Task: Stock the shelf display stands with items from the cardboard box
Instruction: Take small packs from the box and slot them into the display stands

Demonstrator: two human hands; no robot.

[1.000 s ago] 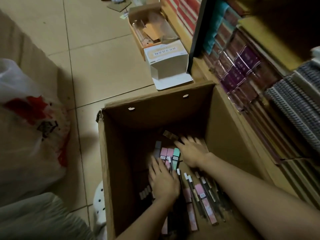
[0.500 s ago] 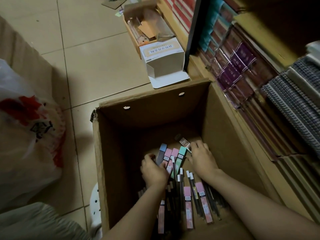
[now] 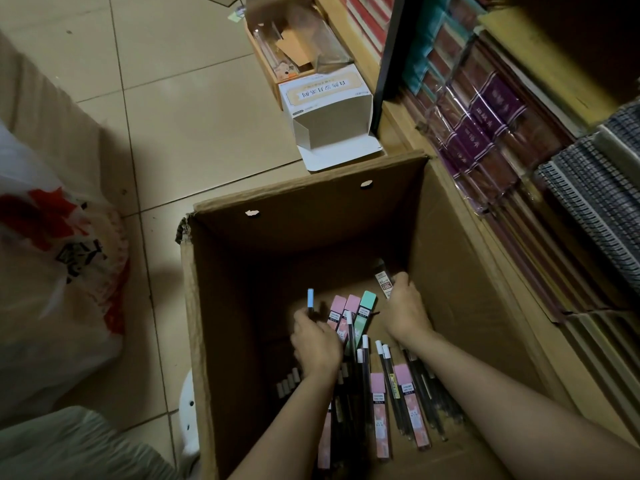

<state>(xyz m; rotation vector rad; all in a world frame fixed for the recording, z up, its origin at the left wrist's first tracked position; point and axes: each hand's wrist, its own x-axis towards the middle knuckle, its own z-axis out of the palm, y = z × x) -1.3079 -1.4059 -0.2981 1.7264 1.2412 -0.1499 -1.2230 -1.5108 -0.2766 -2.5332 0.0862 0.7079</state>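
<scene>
Half a second ago both hands were only closing round the pile at the bottom of the box (image 3: 221,306); a second ago they lay flat and spread on it. Now the left hand (image 3: 317,344) is curled into a fist at about 9 o'clock of the pile, clamped on a bundle of slim packs (image 3: 349,327), with a blue-capped one (image 3: 310,299) sticking up past its knuckles toward 12 o'clock. The right hand (image 3: 405,310), at about 1 o'clock of the pile, has its fingers bent round a dark labelled pack (image 3: 384,285) that now stands tilted against the far inner wall. The pink- and green-capped ends between the hands have risen and bunched together, while more packs (image 3: 398,403) lie loose on the box floor toward 6 o'clock, under the forearms. My reading is that gathering has turned into gripping: a handful is secured but not yet out of the box. The shelf (image 3: 519,140), at 2 to 3 o'clock of the box, is already crowded with wrapped stock, and I cannot tell which slot these packs belong in. The likely risk is thin packs slipping from the fist on the lift.
</scene>
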